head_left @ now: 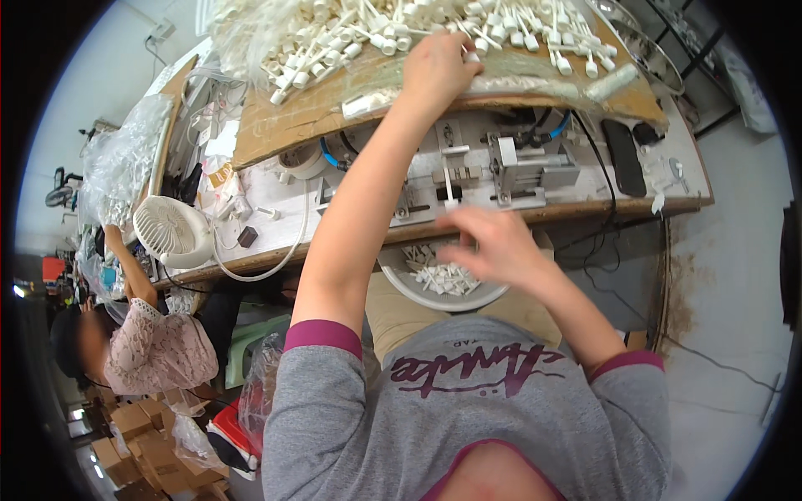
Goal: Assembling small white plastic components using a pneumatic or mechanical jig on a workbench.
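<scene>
My left hand (439, 68) reaches to the near edge of a heap of white plastic caps with thin stems (380, 29). Its fingers are pinched together around one of these pieces, of which only a little shows. Below, a metal clamping fixture (535, 171) is set on the bench, and a white stemmed piece (449, 179) stands in its middle. Just in front of that piece is my right hand (493, 244), smeared by motion, so its grip is unclear. Under it, a round tub (455, 306) at my lap holds several white pieces.
A cardboard sheet (276, 125) carries the heap above the fixture. On the bench are a white fan (173, 232) at left, a tape roll (302, 163) and a dark phone (623, 157) at right. Black cables (603, 192) hang over the edge. Another person (159, 346) works at left.
</scene>
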`<state>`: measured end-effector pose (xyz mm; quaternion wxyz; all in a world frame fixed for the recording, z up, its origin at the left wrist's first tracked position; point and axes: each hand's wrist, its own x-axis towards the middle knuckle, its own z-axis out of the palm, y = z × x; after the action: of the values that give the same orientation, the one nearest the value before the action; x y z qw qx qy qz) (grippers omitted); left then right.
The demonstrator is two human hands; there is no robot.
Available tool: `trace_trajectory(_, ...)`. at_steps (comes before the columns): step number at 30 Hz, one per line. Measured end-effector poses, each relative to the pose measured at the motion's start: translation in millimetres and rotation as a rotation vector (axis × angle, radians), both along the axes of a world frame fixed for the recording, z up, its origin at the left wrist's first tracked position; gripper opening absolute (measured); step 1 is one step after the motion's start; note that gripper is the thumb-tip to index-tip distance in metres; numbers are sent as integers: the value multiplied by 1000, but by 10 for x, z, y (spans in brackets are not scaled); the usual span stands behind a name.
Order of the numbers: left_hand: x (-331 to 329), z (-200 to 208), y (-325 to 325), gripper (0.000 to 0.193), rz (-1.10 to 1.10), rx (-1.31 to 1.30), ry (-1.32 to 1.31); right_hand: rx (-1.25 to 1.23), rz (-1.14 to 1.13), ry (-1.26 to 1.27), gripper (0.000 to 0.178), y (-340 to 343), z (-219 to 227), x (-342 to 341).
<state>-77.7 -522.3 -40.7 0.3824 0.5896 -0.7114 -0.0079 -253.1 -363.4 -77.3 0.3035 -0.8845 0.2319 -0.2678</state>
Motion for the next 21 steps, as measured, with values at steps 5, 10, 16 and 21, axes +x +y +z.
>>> trace_trajectory(5,46,71,405,33,1,-108,254,958,1425,-594,17,589,813,-189)
trace_trajectory(10,-371,116,902,29,-170,-239,376,841,1860,-526,41,640,985,70)
trace_trajectory(16,-422,-242,1282,26,-196,-372,143,991,1854,-213,39,685,735,435)
trace_trajectory(21,-420,-393,1545,28,-237,-325,107,955,1523,97,37,774,461,419)
